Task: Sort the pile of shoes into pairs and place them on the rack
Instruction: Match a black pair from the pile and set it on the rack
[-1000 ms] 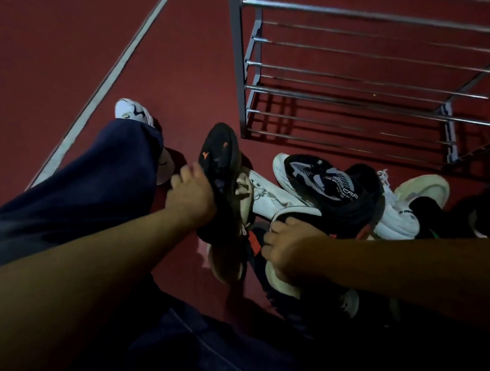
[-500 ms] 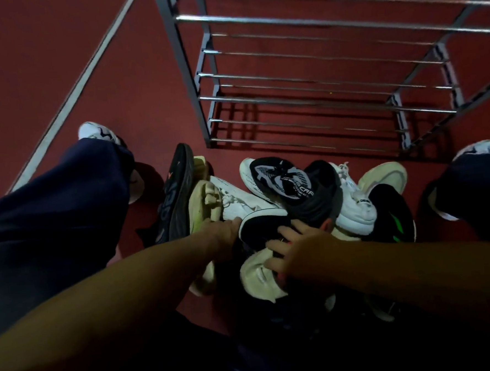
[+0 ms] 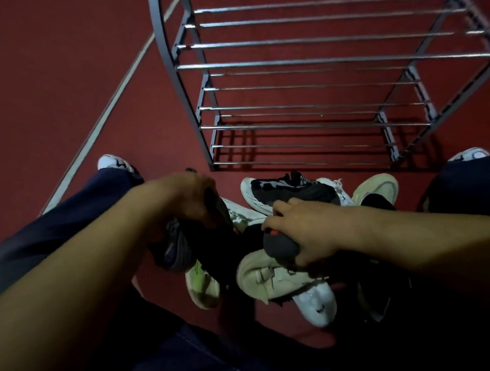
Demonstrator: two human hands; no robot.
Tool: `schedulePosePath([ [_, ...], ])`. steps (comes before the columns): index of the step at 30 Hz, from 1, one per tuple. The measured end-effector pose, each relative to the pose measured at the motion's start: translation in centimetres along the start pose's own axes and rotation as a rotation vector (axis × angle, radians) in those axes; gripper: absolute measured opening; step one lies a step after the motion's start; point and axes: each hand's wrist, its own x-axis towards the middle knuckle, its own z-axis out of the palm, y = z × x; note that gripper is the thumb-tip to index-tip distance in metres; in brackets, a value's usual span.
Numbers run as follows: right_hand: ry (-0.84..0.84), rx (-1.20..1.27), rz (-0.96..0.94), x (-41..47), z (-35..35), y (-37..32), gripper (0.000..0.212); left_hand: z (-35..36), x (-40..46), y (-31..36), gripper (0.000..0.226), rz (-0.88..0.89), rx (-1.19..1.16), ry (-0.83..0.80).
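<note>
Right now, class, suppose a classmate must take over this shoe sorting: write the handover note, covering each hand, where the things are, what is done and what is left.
Left hand: closed on a dark shoe, lifted at the left edge of the pile.
Right hand: gripping a dark grey shoe by its rounded end, above a cream shoe.
Pile: on the red floor in front of the rack; a black and white trainer lies at its far side, nearest the rack.
Done: nothing is on the rack's bars.
Left: check whether the two held shoes match, pair up all the rest, and shelve them.
</note>
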Motion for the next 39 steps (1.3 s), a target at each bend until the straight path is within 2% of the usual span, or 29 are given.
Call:
schedulePosePath([
  [4,0.198,0.045,0.045,-0.8,-2.9,-0.8,0.055,-2.9,-3.7,-2.3,0.040,-0.124,-0.052,0.105],
  [7,0.428,0.232,0.174,-2.5,-8.6,0.4,0.051,-4.5,-6.5,-5.4,0.040,-0.202,-0.280,0.144],
  [10,0.706,0.358,0.329,-7.1,-13.3,1.0,0.055,-4.8,-8.1,-7.7,0.061,-0.228,-0.623,0.217],
  [12,0.820,0.313,0.374,-9.0,-14.2,0.6,0.056,-3.7,-6.5,-9.3,0.081,-0.267,-0.891,0.233],
  [14,0.880,0.218,0.350,-9.6,-12.5,-0.6,0.056,-1.3,-4.2,-10.2,0.089,-0.282,-1.161,0.218],
  [15,0.867,0.173,0.319,-9.3,-11.0,-1.5,0.056,-0.5,-4.2,-8.9,0.084,-0.305,-1.286,0.212],
  [17,0.700,0.040,0.256,-7.0,-6.9,-3.1,0.057,0.7,-4.6,-5.8,0.046,-0.344,-1.390,0.240],
  [18,0.600,-0.033,0.214,-5.5,-4.5,-3.6,0.059,1.4,-4.2,-4.7,0.032,-0.362,-1.429,0.184],
  [21,0.207,-0.075,0.153,-1.2,4.2,-3.4,0.067,4.1,-0.9,-1.8,0.033,-0.415,-1.518,-0.044],
  [24,-0.118,-0.064,0.137,0.1,9.0,-2.5,0.073,8.3,0.7,0.0,0.037,-0.492,-1.580,-0.086],
  [26,-0.118,0.120,0.191,0.2,9.5,-2.6,0.065,10.8,0.6,1.5,0.038,-0.516,-1.564,-0.186],
  [27,-0.017,0.261,0.279,0.4,9.0,-3.2,0.056,11.5,0.5,2.1,0.039,-0.517,-1.565,-0.212],
  [28,0.168,0.395,0.419,0.7,8.3,-3.8,0.046,11.7,0.4,2.6,0.041,-0.513,-1.584,-0.221],
  [30,0.482,0.719,0.870,1.9,7.5,-4.6,0.039,11.5,0.3,2.5,0.043,-0.504,-1.618,-0.202],
  [31,0.517,0.991,1.105,2.5,7.5,-4.8,0.046,11.3,0.2,2.5,0.043,-0.499,-1.637,-0.181],
  [32,0.495,1.301,1.244,3.4,8.3,-4.6,0.059,11.2,0.1,2.6,0.042,-0.504,-1.655,-0.163],
  [33,0.465,1.545,1.254,4.1,9.8,-4.3,0.073,11.3,0.0,2.8,0.039,-0.504,-1.665,-0.168],
  [35,0.395,1.768,1.174,5.1,12.8,-3.5,0.084,11.7,-0.1,3.3,0.034,-0.502,-1.670,-0.211],
  [37,0.297,1.862,1.157,3.9,10.9,-4.5,0.066,11.7,-0.5,3.6,0.030,-0.498,-1.684,-0.193],
  [39,0.344,1.904,1.138,3.4,9.3,-4.9,0.049,11.6,-1.0,3.2,0.026,-0.513,-1.698,-0.070],
])
